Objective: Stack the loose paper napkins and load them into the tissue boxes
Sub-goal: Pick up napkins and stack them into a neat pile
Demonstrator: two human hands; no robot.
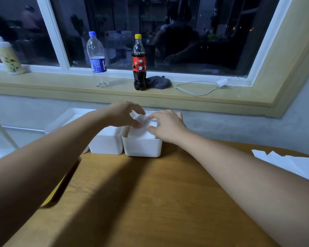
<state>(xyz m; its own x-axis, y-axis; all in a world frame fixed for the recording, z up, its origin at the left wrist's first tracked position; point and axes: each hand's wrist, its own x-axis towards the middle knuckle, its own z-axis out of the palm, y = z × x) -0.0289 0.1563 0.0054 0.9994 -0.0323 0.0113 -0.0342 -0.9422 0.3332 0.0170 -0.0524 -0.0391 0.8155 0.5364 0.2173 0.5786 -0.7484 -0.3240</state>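
1. Right, starting at the left of the frame: a white tray [68, 116] sits behind the boxes, and the left tissue box [107, 142] stands just in front of it on the wooden surface [150, 193], its top looking white and full.
2. Left hand [124, 114] reaches in over that box. The thumb tip touches the top sheet of the next box along, and the fingers arch loosely above it, closed round nothing that I can see.
3. Centre of frame, here's the action: the napkin stack [144, 126] sits in the right tissue box [142, 147], which touches its neighbour side to side. The top of the stack rides about level with the rim.
4. Right hand [166, 125] comes in from the other side, with thumb and forefinger pinching the stack's right edge.
5. Far right edge of the frame, loose napkins [292, 164] lie splayed on the surface, well apart from the boxes, so by my reckoning there's more to load.
6. Handling call: this paper looks feather-light, soft and floppy, so single sheets will slide and curl. Best taken by squaring the pile and gripping opposite edges with both hands, then pressing flat from above. Pinch too hard and the corners crumple.
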